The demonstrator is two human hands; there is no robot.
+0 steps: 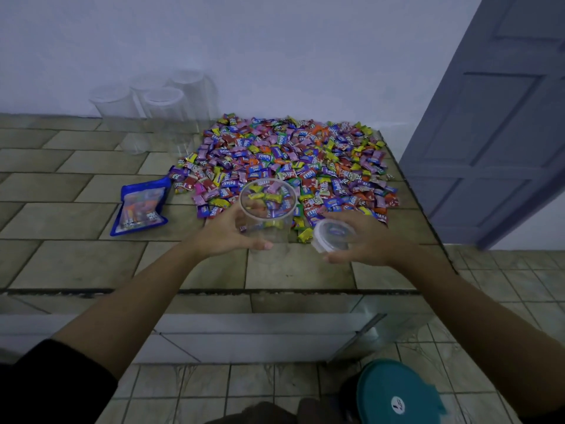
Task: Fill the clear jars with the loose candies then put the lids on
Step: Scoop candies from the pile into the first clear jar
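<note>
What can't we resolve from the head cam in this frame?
- Fill level of the held jar: its clear wall shows the candy pile behind, so inside and behind blend.
- Count of the empty jars by the wall: blurred, overlapping, transparent.
- Blue bag: label too small to read.
- Teal lid: cut off by the bottom edge.
- Lid: its far rim is hidden by the right hand.

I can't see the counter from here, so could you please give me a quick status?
Left hand holding open jar. Right hand holding lid, off the jar. Candies still heaped behind. Nothing in the way.
</note>
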